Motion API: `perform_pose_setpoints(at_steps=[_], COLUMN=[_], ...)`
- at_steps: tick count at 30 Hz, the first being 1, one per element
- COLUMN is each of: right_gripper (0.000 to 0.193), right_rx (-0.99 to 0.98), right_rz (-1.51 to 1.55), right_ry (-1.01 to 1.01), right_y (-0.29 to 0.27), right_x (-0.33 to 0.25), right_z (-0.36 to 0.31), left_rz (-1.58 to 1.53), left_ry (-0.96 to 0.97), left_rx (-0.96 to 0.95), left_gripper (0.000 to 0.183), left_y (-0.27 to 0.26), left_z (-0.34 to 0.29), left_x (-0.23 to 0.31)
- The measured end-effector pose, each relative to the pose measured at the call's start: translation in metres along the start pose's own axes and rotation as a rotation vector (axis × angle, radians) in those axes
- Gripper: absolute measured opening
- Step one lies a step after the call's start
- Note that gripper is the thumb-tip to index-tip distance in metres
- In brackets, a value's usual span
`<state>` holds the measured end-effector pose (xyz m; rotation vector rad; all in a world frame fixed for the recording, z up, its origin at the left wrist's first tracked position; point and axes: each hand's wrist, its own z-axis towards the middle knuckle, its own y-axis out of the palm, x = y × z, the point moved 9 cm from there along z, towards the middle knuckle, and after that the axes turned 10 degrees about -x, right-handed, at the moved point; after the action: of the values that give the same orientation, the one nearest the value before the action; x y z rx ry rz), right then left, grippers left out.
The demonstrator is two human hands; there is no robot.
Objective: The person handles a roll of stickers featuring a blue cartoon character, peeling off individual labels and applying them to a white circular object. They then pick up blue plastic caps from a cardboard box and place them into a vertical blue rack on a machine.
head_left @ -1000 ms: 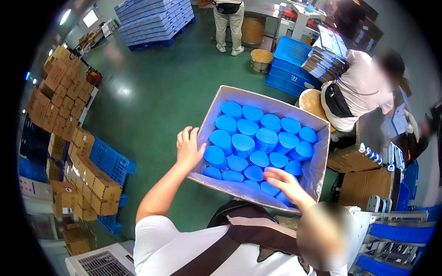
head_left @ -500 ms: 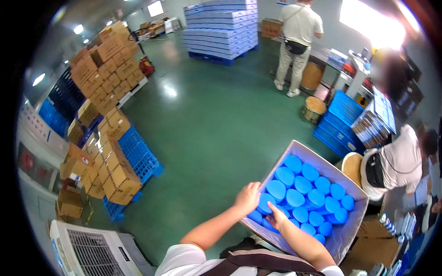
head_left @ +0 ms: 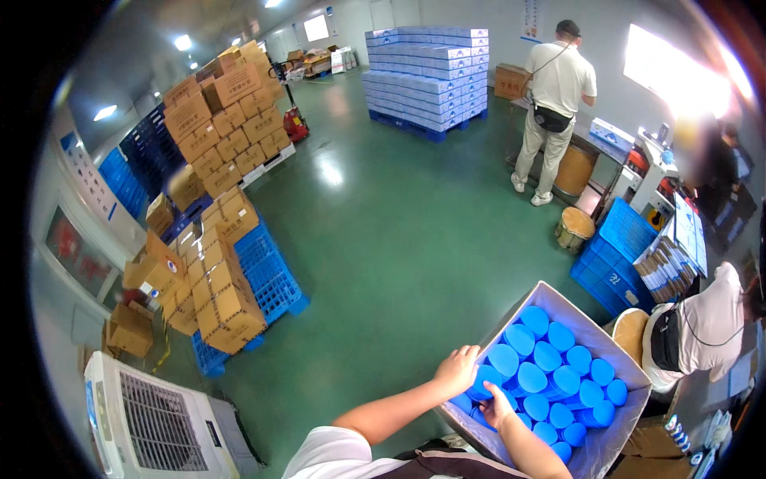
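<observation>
A lined carton [head_left: 550, 297] in front of me at the lower right is packed with several stacks of blue round lids [head_left: 532, 378]. At its near left corner, one stack of blue lids [head_left: 483, 378] is between my two hands. My left hand [head_left: 458, 370] is closed along the stack's left side, close to the carton's rim; its fingertips are partly hidden. My right hand [head_left: 496, 405] grips the same stack from the near side, thumb lying over the top lid. Other lids beneath my hands are partly covered.
Blue crates [head_left: 610, 257] and a round drum [head_left: 574, 229] stand beyond the carton. One person [head_left: 554, 88] stands at a bench; another [head_left: 692, 331] bends close by at right. Boxes on a blue pallet [head_left: 275, 267] and an air cooler [head_left: 159, 419] are at left.
The view has shifted, so the carton and room appear lower and farther right. Both hands stay on the same stack of lids, with little change in their grip.
</observation>
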<state>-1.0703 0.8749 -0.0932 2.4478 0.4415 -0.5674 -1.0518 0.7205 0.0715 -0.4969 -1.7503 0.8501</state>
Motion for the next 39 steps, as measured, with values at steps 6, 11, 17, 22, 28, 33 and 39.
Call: perform_pose_setpoints(at_steps=[6,11,17,22,28,33,39], right_gripper=[0.065,0.106,0.114,0.122,0.124,0.126,0.126], right_rx=[-0.018,-0.099,0.379,0.761,1.419,1.624,1.474], right_rz=[-0.113,-0.447,-0.893,-0.896,-0.967,-0.813,-0.641], right_ry=[0.017,-0.399,-0.787,-0.866,-0.731,-0.525,-0.560], right_y=[-0.038,-0.037,-0.083,-0.151,-0.219,-0.294,-0.309], right_x=[0.005,-0.053,-0.078,-0.009,0.099,0.192,0.201], right_z=[-0.030,-0.171,-0.342,-0.459,-0.613,-0.655,-0.657], left_rz=[0.186,-0.054,-0.171,0.059,0.001,0.167,0.067], left_ry=[0.322,0.535,0.716,1.234,1.823,2.006,1.702], left_rx=[0.173,-0.463,-0.991,-0.991,-1.029,-1.140,-1.463], left_gripper=[0.065,0.109,0.139,0.138,0.139,0.137,0.121], left_y=[-0.028,0.040,0.147,0.216,0.328,0.439,0.469], left_z=[-0.008,-0.016,-0.034,-0.117,-0.257,-0.339,-0.342], left_x=[0.051,0.116,0.242,0.381,0.517,0.559,0.567])
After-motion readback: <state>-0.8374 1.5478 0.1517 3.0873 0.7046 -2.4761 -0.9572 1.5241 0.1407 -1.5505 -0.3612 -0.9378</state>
